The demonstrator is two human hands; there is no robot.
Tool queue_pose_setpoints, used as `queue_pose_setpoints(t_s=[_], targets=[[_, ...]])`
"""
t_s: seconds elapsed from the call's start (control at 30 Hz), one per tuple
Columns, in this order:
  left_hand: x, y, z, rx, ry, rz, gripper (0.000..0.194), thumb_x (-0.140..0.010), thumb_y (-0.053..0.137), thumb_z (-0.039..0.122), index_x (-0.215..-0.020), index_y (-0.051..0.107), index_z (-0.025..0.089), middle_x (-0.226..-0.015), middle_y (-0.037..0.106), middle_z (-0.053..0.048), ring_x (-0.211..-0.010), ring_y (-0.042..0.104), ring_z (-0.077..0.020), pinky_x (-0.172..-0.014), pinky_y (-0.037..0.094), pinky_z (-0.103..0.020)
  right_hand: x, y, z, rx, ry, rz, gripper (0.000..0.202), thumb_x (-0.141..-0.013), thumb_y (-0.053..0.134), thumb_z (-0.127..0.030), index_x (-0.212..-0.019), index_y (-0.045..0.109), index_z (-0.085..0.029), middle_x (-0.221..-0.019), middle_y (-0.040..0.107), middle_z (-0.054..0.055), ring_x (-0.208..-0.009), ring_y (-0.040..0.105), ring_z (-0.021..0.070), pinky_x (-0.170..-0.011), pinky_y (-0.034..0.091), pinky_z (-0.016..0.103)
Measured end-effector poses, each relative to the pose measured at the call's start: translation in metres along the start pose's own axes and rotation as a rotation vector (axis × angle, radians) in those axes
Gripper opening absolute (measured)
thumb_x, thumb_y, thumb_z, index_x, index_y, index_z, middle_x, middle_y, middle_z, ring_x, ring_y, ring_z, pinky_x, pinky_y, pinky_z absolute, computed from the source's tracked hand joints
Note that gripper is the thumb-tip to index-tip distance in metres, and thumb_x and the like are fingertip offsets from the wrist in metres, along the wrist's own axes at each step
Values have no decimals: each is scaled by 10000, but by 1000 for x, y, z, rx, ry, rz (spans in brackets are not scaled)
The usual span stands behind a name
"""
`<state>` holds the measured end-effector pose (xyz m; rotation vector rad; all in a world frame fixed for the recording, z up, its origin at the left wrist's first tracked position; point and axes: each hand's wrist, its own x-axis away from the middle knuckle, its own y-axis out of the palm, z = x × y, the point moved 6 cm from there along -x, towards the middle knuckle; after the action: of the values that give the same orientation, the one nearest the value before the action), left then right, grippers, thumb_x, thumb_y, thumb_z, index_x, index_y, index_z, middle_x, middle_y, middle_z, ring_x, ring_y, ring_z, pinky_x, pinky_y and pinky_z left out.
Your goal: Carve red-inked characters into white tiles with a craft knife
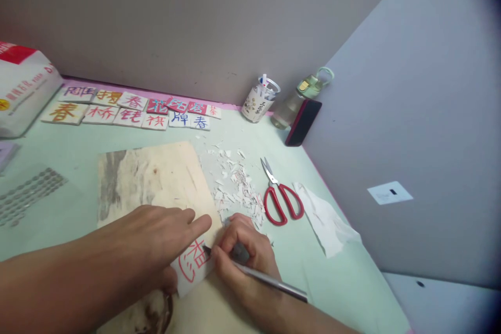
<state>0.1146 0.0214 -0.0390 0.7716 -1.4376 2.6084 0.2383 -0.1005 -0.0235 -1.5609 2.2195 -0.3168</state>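
Note:
A white square card with a red hand-drawn character lies on a wooden board. My left hand rests over the card's left and upper side, its thumb at the left edge and its fingers pressing it down. In my right hand is a silver pen-like tool, held in a pinch, its dark tip touching the card at the right part of the red character. White scraps are scattered just beyond the board's right edge.
Red-handled scissors and a crumpled white tissue lie right. Behind stand a pen jar, a bottle and a leaning phone. Painted character tiles line the back left, beside a white bag. A dotted sheet lies left.

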Motion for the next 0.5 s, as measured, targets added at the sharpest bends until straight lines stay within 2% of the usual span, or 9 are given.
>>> queue_pose_setpoints(t_s=[0.17, 0.37, 0.5], targets=[[-2, -1, 3, 16, -26, -36, 659, -720, 796, 163, -1353, 721, 330, -1285, 823, -32, -1213, 769, -348, -1036, 593, -415, 2, 1, 2, -33, 56, -6, 282, -931, 698, -154, -740, 513, -247, -747, 617, -10, -751, 584, 176, -715, 459, 315], [1, -1, 4, -15, 4, -52, 690, -647, 693, 109, -1311, 700, 299, -1123, 778, -9, -1056, 744, -301, -877, 534, -343, 4, 4, 2, -48, 117, 6, 259, -934, 681, -181, -745, 516, -243, -759, 611, -15, -769, 574, 176, -749, 449, 326], [-1, 2, 3, -4, 22, -14, 686, -627, 645, 124, -1288, 687, 304, -1078, 752, 0, -1013, 722, -293, -832, 493, -337, 6, 6, 1, -43, 121, 8, 257, -953, 673, -199, -752, 518, -245, -767, 618, -8, -776, 577, 181, -757, 453, 335]])
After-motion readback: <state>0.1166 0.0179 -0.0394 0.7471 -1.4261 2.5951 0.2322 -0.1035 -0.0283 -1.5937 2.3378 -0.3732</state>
